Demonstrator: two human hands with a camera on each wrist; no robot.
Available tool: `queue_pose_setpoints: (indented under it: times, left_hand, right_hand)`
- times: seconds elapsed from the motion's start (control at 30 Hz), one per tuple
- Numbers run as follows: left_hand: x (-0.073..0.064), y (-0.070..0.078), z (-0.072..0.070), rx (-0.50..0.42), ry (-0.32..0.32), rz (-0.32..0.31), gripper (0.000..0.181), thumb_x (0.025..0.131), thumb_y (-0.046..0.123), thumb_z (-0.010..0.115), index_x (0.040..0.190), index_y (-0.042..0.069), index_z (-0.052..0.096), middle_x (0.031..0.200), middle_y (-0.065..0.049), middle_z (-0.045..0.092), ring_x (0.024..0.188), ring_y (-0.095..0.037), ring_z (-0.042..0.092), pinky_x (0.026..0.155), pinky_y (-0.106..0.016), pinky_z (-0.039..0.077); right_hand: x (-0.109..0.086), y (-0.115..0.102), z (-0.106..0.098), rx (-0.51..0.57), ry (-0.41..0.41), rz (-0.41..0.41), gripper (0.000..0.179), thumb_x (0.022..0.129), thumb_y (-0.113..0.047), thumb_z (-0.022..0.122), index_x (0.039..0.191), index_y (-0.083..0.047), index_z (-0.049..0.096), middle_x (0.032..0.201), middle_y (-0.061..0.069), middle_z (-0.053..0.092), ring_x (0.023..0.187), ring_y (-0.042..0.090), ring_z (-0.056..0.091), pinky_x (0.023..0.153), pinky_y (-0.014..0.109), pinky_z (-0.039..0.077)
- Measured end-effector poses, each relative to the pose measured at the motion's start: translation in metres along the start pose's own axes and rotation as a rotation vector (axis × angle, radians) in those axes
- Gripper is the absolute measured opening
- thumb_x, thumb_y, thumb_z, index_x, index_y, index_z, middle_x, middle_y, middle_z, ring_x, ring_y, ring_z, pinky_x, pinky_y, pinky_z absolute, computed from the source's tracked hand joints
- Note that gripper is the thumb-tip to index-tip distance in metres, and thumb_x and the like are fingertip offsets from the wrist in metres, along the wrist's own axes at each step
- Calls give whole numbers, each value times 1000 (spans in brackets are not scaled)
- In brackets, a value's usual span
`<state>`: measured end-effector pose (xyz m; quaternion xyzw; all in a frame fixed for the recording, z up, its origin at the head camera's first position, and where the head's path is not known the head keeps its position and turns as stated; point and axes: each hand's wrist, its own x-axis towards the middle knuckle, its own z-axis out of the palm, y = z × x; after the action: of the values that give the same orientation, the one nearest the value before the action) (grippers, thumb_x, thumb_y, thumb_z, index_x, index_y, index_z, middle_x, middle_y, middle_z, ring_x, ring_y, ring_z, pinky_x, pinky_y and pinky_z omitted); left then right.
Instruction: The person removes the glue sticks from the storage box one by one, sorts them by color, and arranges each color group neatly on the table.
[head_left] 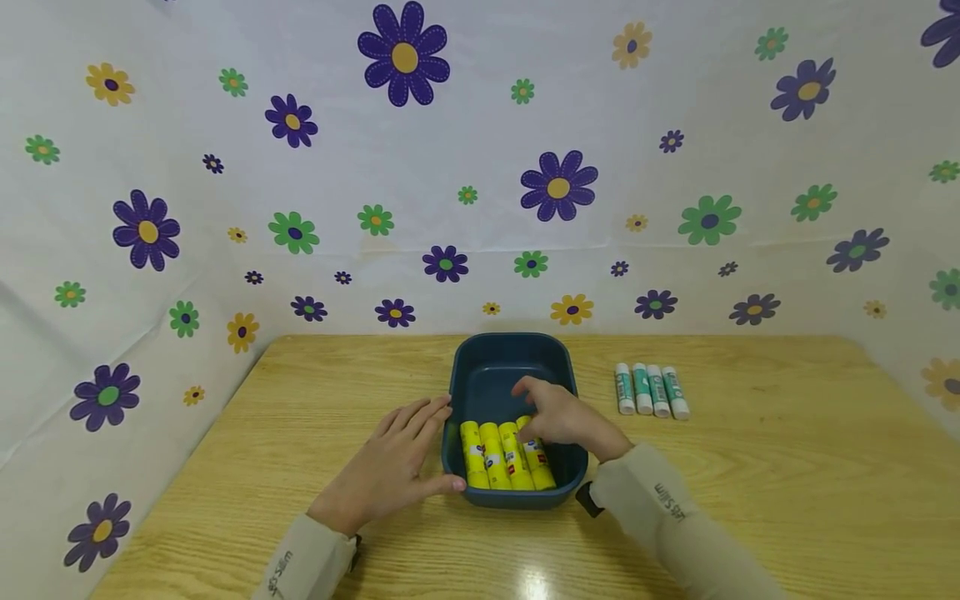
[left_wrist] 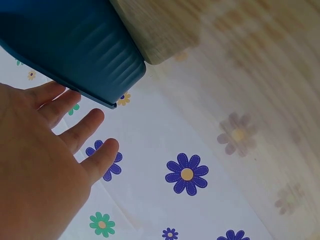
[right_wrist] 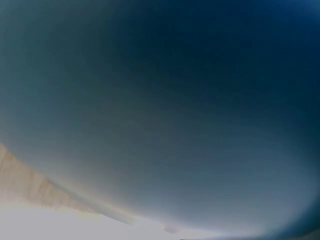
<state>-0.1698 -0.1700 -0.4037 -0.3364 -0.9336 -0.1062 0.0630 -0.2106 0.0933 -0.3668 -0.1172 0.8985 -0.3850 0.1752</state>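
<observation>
A dark blue bin (head_left: pixel 517 500) sits on the table, with several yellow glue sticks (head_left: pixel 492 457) lying side by side in its near half. My left hand (head_left: pixel 393 462) rests at the bin's left side, fingers straight along the rim and thumb by the near left corner. The left wrist view has that hand (left_wrist: pixel 45 150) spread, with fingertips right at the bin's rim (left_wrist: pixel 65 82). Over the right part of the bin, my right hand (head_left: pixel 562 414) has its thumb at the upper end of the rightmost glue stick (head_left: pixel 536 458) and a finger extended above. The bin's wall (right_wrist: pixel 165 115) fills the right wrist view, blurred.
Several white-and-green glue sticks (head_left: pixel 651 390) lie in a row on the wooden table (head_left: pixel 765 467), right of the bin. Behind the table hangs a white cloth (head_left: pixel 480 125) printed with flowers.
</observation>
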Motion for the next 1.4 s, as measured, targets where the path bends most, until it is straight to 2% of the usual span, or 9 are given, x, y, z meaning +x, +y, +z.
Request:
queue_pose_setpoints:
  times: [0.2,0.43,0.57,0.7,0.87,1.0,1.17,1.3,1.4]
  left_hand:
    - [0,0,1,1,2,9,96,93,76,45,153,1,40,163,-12,33,146,-37,32,118,-57,26]
    - [1,1,2,6,-4,4,95,93,74,47,153,1,41,163,-11,33,146,-37,32,118,-57,25]
    - [2,1,1,11,-12,1,93,94,72,51,154,2,40,163,-11,33,146,-37,32,119,-57,25]
    - [3,2,-1,15,-13,2,93,94,72,50,154,1,40,163,-12,33,146,-37,33,118,-57,25]
    - [3,2,-1,20,-13,7,95,94,74,46,154,1,40,163,-12,33,146,-37,33,119,-57,25]
    - [3,3,-2,15,-20,4,95,94,74,46,154,1,39,163,-12,32,146,-36,32,119,-56,25]
    - [3,2,-2,24,-16,3,93,94,71,51,154,2,39,163,-12,32,146,-36,32,119,-57,25]
    - [3,2,-1,21,-14,0,91,94,68,55,154,1,39,163,-13,32,146,-37,32,118,-58,26]
    - [1,1,-1,15,-20,-9,93,94,71,52,154,1,39,163,-13,31,146,-38,32,119,-57,25]
  right_hand:
    - [0,0,2,-129,-17,-5,54,81,1,80,130,-1,57,118,20,59,102,31,60,87,46,55]
    - [-1,1,1,-199,-61,-23,47,80,1,80,123,-1,62,108,14,61,96,28,60,83,44,55]
    - [0,3,1,-134,-67,-42,42,81,2,80,119,-1,63,99,11,62,81,22,58,71,35,54]
    - [-3,5,-2,-28,-108,-66,37,83,5,78,117,0,63,90,10,60,67,18,57,61,29,54]
    - [-9,6,-6,50,-185,-109,39,85,7,76,121,0,61,100,12,62,74,20,61,65,33,59]
    - [-13,9,-8,52,-210,-198,43,85,9,74,125,3,59,109,15,62,79,20,62,65,33,59]
    - [-15,14,-9,184,-141,-288,46,88,10,69,131,8,51,113,20,64,83,22,64,67,35,62]
    - [-14,18,-14,273,-60,-312,47,91,8,67,133,11,47,105,17,63,84,23,62,71,38,62]
    - [-15,21,-19,314,-18,-322,48,93,7,66,135,13,44,100,15,61,85,22,63,74,40,62]
